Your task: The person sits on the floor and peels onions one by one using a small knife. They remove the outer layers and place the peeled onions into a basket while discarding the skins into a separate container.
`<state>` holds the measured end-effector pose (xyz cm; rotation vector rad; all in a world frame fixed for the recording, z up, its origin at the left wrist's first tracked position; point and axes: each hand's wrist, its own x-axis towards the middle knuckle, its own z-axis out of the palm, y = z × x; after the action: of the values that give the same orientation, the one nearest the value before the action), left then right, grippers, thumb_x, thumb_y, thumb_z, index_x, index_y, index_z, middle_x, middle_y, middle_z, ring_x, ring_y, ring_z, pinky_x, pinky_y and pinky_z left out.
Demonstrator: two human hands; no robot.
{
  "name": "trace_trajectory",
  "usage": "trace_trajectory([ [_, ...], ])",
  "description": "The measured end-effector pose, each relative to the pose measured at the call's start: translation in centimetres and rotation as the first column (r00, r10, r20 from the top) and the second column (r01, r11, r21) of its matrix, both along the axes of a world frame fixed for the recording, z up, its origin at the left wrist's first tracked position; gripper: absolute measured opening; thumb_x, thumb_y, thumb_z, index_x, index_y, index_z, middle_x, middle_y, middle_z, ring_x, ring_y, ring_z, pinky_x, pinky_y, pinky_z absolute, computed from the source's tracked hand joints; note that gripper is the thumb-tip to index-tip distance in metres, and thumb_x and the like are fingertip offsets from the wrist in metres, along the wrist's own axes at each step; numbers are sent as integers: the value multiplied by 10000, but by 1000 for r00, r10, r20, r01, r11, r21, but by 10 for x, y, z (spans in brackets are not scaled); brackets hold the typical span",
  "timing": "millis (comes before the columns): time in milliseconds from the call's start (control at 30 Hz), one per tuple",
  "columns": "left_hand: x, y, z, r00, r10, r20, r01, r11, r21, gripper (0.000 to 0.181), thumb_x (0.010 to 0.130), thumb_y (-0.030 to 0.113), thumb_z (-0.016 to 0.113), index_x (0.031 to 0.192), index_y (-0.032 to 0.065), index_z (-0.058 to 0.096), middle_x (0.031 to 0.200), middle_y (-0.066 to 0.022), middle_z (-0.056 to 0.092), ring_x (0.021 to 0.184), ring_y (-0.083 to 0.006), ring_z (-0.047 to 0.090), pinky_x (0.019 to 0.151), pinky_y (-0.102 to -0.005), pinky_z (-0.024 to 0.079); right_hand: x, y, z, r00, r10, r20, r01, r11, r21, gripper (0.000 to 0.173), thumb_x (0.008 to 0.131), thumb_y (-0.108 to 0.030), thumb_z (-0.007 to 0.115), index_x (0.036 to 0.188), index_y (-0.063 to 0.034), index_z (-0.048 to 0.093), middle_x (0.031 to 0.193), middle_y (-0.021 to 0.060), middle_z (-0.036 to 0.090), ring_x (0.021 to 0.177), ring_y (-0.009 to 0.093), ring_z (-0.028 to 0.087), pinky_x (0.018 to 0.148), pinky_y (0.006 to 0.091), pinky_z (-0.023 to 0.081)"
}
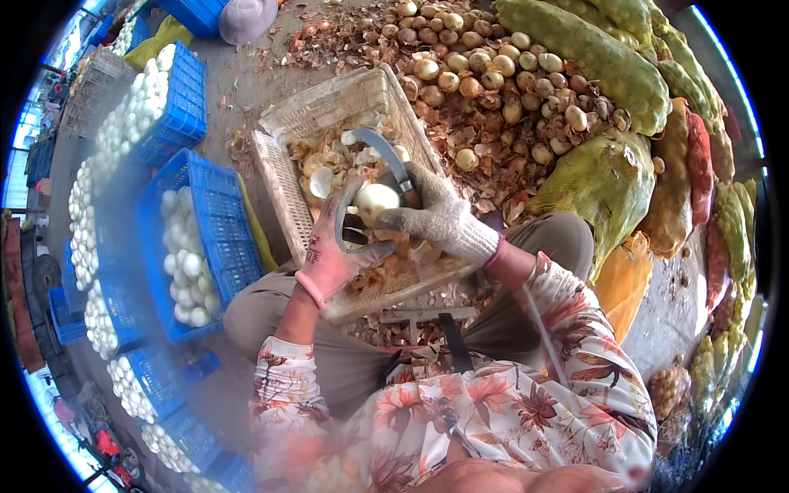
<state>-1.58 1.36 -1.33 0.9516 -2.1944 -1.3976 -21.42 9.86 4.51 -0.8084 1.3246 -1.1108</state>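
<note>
A pale peeled onion [377, 203] is between my two gloved hands, above the worn white plastic crate [277, 191]. My left hand [336, 240], in a pink glove with a grey coated palm, has its fingers against the onion's left side and its thumb spread away. Partly hidden behind the onion, dark fingertips show below it. My right hand [431, 206], in a whitish knit glove, grips a knife with a curved blade [385, 153] pointing up and left. The right thumb rests on the onion. Onion skins and pieces [320, 179] lie inside the crate.
Blue plastic crates [225, 222] of peeled onions stand to the left. Unpeeled onions [493, 65] and loose skins spread over the floor ahead and right. Full green mesh sacks [601, 179] lie at the right, beside an orange sack [622, 283]. A pale rounded object [246, 18] is at the top.
</note>
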Motion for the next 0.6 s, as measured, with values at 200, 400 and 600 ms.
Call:
trace_trajectory([
  [200,2,-4,25,882,225,-414,56,822,567,654,801,124,838,1353,47,495,1190,-47,609,1066,-140,615,898,-283,556,-2,9,1,892,-78,-444,-15,979,-202,322,914,-112,655,1206,-14,561,927,94,615,798,163,621,698,316,514],
  [400,0,-1,25,839,294,-459,73,774,629,570,820,112,817,1299,29,518,1143,-56,627,1014,-142,628,843,-286,571,-1,17,-27,583,-212,-785,-358,800,-482,334,802,-91,724,1121,-77,625,907,114,652,725,317,662,618,389,529],
  [600,-1,0,19,886,303,-352,-42,807,589,555,804,141,823,1259,5,535,1093,-66,645,956,-156,650,778,-304,566,5,9,-32,514,-226,-828,-375,808,-454,297,805,-132,717,1059,-69,576,878,139,616,725,332,655,603,418,532],
])
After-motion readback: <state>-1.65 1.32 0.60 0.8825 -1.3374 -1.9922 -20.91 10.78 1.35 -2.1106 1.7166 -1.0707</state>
